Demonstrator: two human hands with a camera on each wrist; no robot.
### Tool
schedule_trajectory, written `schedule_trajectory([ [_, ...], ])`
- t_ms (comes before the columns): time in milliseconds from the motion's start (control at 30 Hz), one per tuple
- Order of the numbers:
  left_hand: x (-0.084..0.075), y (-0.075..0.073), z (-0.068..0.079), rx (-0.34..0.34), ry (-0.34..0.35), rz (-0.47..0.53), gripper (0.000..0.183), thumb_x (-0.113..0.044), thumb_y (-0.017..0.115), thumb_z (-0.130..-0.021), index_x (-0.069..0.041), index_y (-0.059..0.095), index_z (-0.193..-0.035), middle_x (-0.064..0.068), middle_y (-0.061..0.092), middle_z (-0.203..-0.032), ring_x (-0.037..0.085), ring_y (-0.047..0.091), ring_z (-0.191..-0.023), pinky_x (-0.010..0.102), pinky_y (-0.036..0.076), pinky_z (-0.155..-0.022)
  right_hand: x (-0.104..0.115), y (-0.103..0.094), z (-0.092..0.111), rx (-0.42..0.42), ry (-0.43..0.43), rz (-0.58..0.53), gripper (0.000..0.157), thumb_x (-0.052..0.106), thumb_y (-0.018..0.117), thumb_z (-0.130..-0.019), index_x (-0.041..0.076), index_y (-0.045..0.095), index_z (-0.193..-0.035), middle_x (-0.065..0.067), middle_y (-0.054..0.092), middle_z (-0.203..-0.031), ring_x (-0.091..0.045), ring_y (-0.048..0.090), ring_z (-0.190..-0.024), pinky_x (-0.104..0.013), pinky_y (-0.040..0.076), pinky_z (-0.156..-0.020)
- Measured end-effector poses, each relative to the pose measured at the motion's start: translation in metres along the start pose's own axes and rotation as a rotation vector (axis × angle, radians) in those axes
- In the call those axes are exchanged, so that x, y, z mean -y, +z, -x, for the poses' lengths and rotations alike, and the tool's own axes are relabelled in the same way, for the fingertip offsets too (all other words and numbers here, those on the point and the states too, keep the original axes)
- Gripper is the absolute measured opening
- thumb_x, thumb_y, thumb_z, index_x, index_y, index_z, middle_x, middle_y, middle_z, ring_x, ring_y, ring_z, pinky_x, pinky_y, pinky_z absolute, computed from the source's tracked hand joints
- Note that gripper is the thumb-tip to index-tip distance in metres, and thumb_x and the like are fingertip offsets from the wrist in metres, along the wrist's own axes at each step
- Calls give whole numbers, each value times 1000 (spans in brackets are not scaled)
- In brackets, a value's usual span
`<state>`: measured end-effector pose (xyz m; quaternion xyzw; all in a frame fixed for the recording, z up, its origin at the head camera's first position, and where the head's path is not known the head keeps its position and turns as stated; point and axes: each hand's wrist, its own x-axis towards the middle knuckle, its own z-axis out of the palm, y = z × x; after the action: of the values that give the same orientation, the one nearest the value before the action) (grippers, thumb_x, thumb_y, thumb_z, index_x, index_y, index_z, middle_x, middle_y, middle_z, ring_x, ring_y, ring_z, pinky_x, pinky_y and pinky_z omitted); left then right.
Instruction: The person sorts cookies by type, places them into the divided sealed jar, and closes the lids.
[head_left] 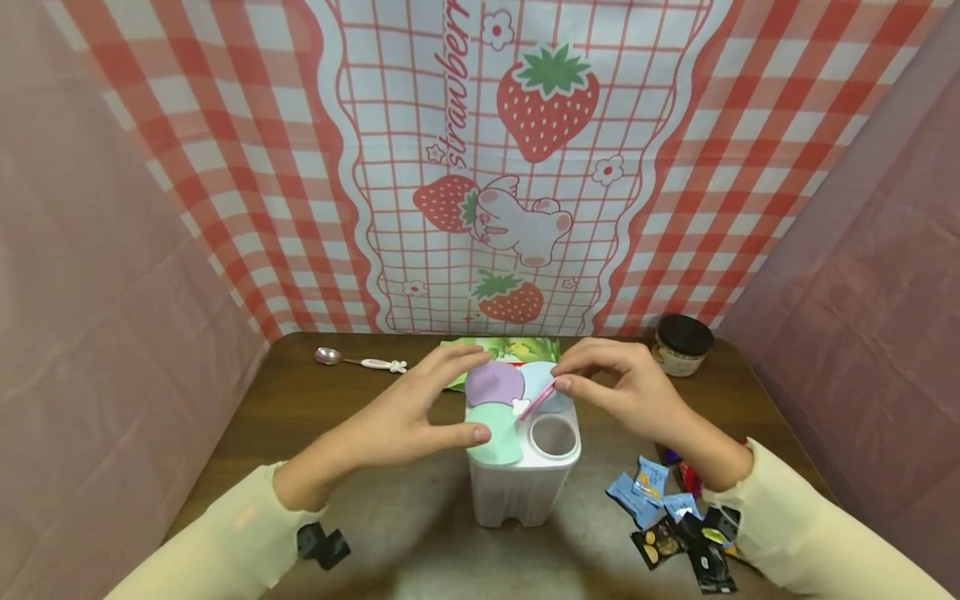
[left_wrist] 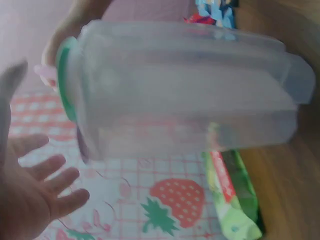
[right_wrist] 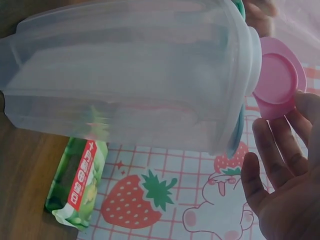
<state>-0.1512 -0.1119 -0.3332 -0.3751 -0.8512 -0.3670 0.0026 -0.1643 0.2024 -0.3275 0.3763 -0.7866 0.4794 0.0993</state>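
A translucent white container (head_left: pixel 517 493) with a four-part top stands upright on the table. Its purple lid (head_left: pixel 495 383), mint green lid (head_left: pixel 496 429) and pale blue lid (head_left: pixel 542 379) lie down flat. Raised on its hinge, the pink lid (right_wrist: pixel 275 79) leaves a round opening (head_left: pixel 553 436) uncovered at the front right. My right hand (head_left: pixel 637 392) pinches the edge of this pink lid between thumb and fingers. Beside the container's left side my left hand (head_left: pixel 405 412) hovers with spread fingers, holding nothing; its thumb overlaps the green lid in the head view.
Behind the container lies a green package (left_wrist: pixel 232 195). A spoon with a white bunny handle (head_left: pixel 363 362) lies at the back left. At the back right stands a black-lidded jar (head_left: pixel 681 346). Several small blue packets (head_left: pixel 637 496) and black packets (head_left: pixel 705 558) are piled under my right forearm.
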Motion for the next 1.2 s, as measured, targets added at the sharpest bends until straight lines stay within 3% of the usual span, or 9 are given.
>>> schedule_trajectory([
  [133,-13,1,-6,-84,71,29,63,-39,80,-89,-18,56,-144,-2,56,-145,14,52,-133,43,48,-109,0,-3,-3,19,-20,-2,16,-4,75,-89,8,79,-100,1,76,-100,-13,70,-90,-25,59,-73],
  [267,-23,4,-11,-110,105,87,54,-32,83,-87,-14,64,-135,0,69,-127,13,64,-115,36,57,-94,0,-5,-5,35,-21,-3,17,-3,76,-88,9,80,-99,3,76,-100,-13,70,-88,-27,59,-70],
  [567,-34,14,-18,-79,58,248,40,-23,82,-88,-10,69,-123,4,76,-101,11,74,-92,30,62,-74,-2,-7,-9,46,-22,-5,14,-1,77,-89,10,81,-97,2,77,-99,-15,71,-90,-28,60,-72],
  [867,-36,22,-24,-99,90,274,16,-12,83,-86,-10,74,-100,1,75,-96,7,72,-86,25,62,-76,0,-7,-12,51,-8,10,13,2,78,-89,12,81,-97,6,77,-98,-14,71,-90,-27,59,-74],
  [1200,-35,27,-25,-157,104,252,12,-10,83,-86,-10,75,-95,0,75,-93,5,72,-84,24,61,-74,-1,-6,-13,55,2,-4,12,1,78,-89,9,80,-98,6,77,-99,-15,71,-92,-28,60,-76],
])
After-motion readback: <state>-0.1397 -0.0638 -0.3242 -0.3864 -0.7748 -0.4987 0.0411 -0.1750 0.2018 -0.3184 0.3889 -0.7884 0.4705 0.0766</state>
